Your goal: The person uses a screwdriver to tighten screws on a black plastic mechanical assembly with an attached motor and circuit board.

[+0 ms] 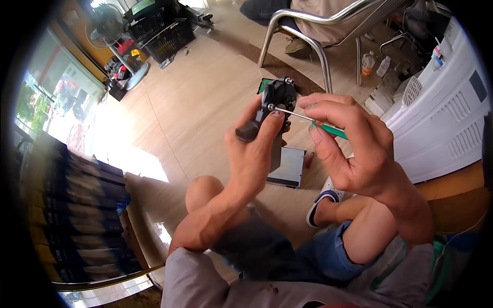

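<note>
My left hand (249,159) is closed around a black device (280,95) with a dark rounded knob at its lower left and a long grey body below. Small silver posts stick out of its top. A bit of green circuit board (263,84) shows behind its left edge. My right hand (362,143) pinches a thin screwdriver (331,129) with a green handle. Its metal shaft points left, and the tip meets or nearly meets the silver post beside my left thumb. My left fingers hide part of the device.
A flat grey panel (288,167) lies on the tiled floor below my hands. At right stands a white appliance housing (436,118). A metal-framed chair (318,20) with a seated person is ahead. Stacked boxes (82,215) fill the left; a fan (105,28) and black crates (169,41) stand far left.
</note>
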A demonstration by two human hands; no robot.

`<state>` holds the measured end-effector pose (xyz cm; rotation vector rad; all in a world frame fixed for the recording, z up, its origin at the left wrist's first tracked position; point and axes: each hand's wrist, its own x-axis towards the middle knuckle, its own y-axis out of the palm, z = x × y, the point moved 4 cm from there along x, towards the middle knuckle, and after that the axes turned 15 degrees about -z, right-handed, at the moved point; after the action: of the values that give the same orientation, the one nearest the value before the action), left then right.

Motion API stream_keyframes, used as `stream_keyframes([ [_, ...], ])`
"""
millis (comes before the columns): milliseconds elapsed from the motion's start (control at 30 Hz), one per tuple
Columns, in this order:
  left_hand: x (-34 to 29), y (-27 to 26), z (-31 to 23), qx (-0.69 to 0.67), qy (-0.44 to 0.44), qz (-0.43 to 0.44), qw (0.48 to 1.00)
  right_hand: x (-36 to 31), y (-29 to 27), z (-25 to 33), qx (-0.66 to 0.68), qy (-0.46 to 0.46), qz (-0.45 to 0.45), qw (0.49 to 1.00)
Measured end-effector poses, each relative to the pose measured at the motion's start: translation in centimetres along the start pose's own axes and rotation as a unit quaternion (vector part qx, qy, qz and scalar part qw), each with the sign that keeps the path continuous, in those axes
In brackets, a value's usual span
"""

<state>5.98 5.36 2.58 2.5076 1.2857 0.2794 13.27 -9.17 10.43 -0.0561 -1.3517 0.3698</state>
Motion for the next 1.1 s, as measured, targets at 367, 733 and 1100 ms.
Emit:
stream_keyframes([
  [367, 0.2, 0.1, 0.0, 0.006, -0.006, 0.009, 1.000, -0.1, -0.5, -0.2, -0.050, 0.041, 0.040, 0.997],
  [733, -0.2, -0.1, -0.1, -0.012, 0.012, 0.001, 1.000, 0.0, -1.3, 0.4, -0.031, 0.076, 0.037, 0.996],
  [1100, -0.8, 0.1, -0.3, 0.019, 0.032, 0.015, 0.999, 0.1, -1.9, 0.8, -0.050, 0.050, 0.033, 0.997],
])
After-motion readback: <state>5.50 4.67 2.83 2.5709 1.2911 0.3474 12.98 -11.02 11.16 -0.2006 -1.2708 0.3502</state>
